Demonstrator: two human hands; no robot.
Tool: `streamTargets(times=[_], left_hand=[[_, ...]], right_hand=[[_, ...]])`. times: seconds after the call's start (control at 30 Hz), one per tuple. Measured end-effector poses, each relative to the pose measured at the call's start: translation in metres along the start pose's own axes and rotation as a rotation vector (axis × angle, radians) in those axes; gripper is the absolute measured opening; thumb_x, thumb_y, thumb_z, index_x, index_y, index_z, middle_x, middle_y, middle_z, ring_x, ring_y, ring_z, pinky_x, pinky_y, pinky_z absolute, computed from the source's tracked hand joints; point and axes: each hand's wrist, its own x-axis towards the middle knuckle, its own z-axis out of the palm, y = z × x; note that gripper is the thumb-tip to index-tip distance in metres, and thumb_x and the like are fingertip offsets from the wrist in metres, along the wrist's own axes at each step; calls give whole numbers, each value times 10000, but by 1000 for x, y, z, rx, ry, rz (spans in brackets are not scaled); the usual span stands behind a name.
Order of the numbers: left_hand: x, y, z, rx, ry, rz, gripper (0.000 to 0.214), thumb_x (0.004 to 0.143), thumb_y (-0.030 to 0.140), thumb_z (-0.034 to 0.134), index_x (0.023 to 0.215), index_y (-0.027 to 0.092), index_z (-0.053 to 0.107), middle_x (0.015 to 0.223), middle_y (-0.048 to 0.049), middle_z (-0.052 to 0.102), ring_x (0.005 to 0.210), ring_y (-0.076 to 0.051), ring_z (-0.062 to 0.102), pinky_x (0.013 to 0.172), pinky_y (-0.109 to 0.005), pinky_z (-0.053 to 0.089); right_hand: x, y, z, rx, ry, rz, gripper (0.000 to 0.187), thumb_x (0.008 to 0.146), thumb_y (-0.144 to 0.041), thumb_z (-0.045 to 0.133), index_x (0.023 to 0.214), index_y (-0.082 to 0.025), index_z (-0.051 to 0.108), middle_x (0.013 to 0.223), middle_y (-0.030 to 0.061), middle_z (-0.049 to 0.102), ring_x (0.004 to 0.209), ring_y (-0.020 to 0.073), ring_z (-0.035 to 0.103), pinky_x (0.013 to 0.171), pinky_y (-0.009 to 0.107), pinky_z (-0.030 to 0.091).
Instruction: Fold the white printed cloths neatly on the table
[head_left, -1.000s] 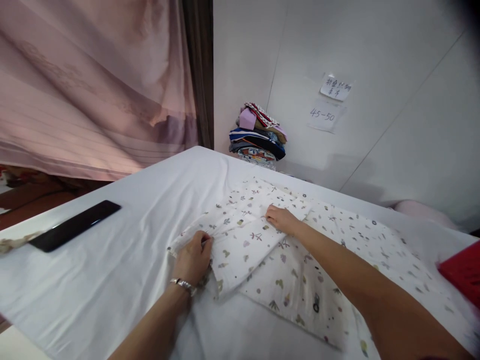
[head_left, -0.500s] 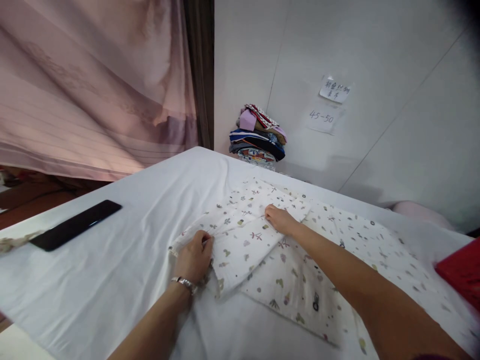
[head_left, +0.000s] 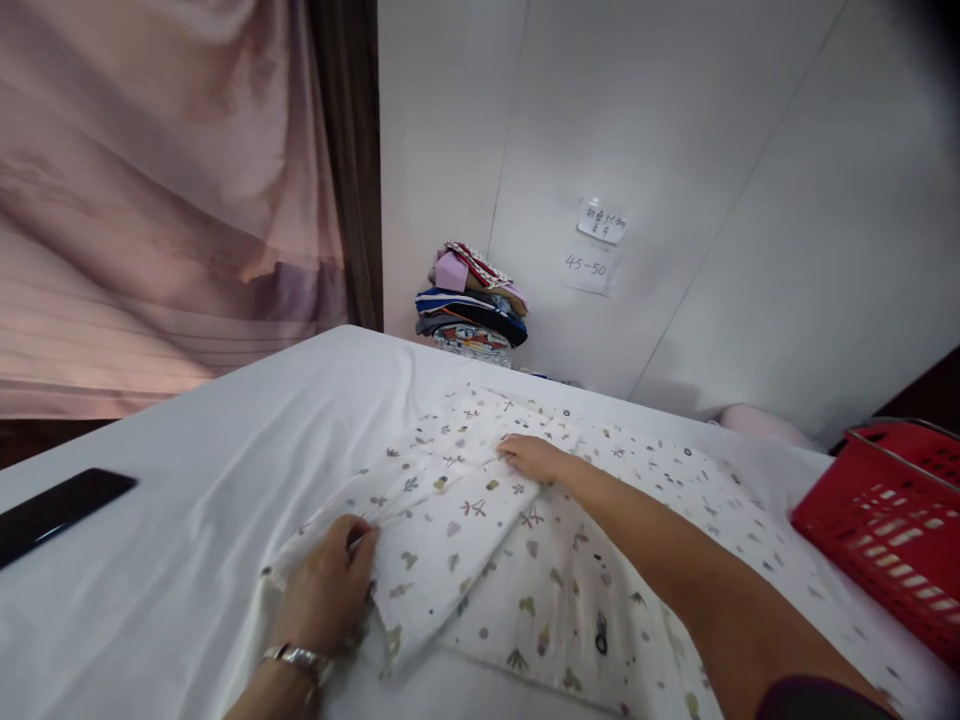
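A thin white cloth [head_left: 427,535] printed with small plants and leaves lies spread over the white-covered table, part of it folded over in a layer on top. My left hand [head_left: 330,580], with a silver bracelet at the wrist, is closed at the near left edge of the folded layer. Its fingertips are curled and partly hidden. Higher up on the same layer, my right hand [head_left: 529,457] pinches the fabric, and a crease runs from it toward my left hand. The cloth's right part stretches out beyond my right forearm.
A black phone-like slab [head_left: 64,512] lies on the white table cover [head_left: 187,500] at left. Folded clothes [head_left: 472,310] are stacked by the wall at the back. At right stands a red plastic basket [head_left: 889,530] with a metal handle. A pink curtain [head_left: 165,220] hangs at left.
The view has swung rightward, so the table and wall things sit further left and lower, and more of the red basket shows. Both hands stay closed at about the same spots on the cloth.
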Motion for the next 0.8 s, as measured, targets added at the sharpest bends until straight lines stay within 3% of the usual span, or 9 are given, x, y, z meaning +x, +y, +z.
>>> streamTargets(times=[0.2, 0.37, 0.63, 0.8], left_hand=[[0, 1, -1, -11, -2, 14, 229, 840, 402, 373, 874, 240, 531, 781, -11, 654, 698, -189, 618, 626, -274, 428], [1, -2, 0, -16, 20, 21, 238, 834, 402, 393, 886, 235, 554, 820, -27, 668, 744, -208, 628, 645, -287, 438], [0, 1, -2, -4, -10, -9, 249, 835, 417, 374, 885, 243, 545, 786, -19, 663, 711, -206, 627, 624, -287, 441], [0, 3, -3, -2, -28, -31, 248, 830, 421, 374, 888, 249, 543, 797, -16, 667, 704, -210, 628, 625, -293, 440]], right_hand=[[-5, 54, -12, -83, -44, 102, 309, 812, -116, 440, 1046, -233, 604, 1147, 52, 561, 941, 186, 556, 743, 258, 411], [-4, 84, -16, -146, -43, 181, 346, 790, -80, 440, 1057, -229, 601, 1170, 69, 543, 934, 193, 555, 728, 267, 409], [3, 96, -15, -215, -12, 233, 184, 805, -119, 452, 894, -172, 604, 1034, 89, 566, 781, 168, 556, 627, 246, 375], [-2, 93, -14, -201, 47, 237, 247, 824, -113, 416, 1003, -185, 570, 1095, 82, 546, 803, 162, 550, 637, 242, 369]])
